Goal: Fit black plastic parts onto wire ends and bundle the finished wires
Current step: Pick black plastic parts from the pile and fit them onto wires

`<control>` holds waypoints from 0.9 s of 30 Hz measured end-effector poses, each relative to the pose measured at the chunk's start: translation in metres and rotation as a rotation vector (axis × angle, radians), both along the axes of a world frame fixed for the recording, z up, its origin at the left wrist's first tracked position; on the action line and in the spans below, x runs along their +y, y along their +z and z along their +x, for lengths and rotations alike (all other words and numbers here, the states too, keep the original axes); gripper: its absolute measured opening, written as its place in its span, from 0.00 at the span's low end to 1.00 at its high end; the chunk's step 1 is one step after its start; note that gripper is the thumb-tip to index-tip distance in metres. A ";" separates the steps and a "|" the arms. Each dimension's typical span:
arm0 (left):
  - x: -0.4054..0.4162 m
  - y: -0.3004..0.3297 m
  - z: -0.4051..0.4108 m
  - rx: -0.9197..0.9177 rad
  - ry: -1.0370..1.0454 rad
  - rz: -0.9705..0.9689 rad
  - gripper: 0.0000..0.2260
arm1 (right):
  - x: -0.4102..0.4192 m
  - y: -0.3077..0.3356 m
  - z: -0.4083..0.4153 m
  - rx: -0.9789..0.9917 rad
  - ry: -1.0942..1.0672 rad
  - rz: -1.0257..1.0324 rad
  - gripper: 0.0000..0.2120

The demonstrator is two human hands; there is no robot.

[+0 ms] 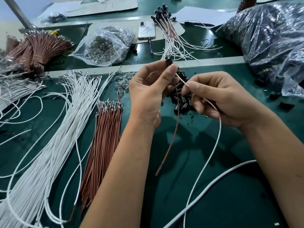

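A worker's left hand [148,89] pinched a black plastic part [169,62] between thumb and forefinger above a green work table [213,178]. Just to the right of that pinch, the right hand [218,97] gripped a white wire [212,145] between curled fingers and thumb, its upper end slanting up to the part. A brown wire [172,140] hung down from the left hand's grip, and the white one trailed below the right hand toward the table's near edge. Directly beneath both hands lay a heap of loose black parts [182,99]. Left of the grip lay a sheaf of brown wires [105,142] and, farther left, a spread of white wires [54,145]. Beyond the pinch, across a metal rail [205,62], rested finished wires [171,35] with black ends, a phone [146,30] and a clear bag of small metal pieces [103,46]. To the far right slumped a large plastic bag of black parts [269,35].
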State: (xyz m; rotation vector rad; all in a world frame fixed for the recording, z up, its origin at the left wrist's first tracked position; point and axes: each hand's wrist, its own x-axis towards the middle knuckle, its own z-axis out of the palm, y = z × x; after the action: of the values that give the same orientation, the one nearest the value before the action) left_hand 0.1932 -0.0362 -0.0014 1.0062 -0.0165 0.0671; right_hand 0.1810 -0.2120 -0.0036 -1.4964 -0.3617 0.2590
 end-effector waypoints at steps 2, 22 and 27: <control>0.001 0.001 0.000 0.041 -0.026 -0.080 0.05 | -0.005 0.005 -0.003 0.076 0.126 0.040 0.09; -0.001 -0.005 -0.004 0.023 -0.204 0.189 0.11 | -0.011 -0.006 0.010 -0.200 -0.195 -0.136 0.05; 0.000 -0.005 -0.004 -0.087 -0.198 0.193 0.11 | -0.006 -0.006 0.008 -0.264 -0.220 -0.085 0.07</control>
State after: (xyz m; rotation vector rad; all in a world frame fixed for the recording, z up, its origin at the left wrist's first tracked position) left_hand 0.1890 -0.0365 -0.0069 1.1889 -0.2049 -0.0728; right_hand 0.1895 -0.2184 -0.0093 -1.6438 -0.3957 -0.1014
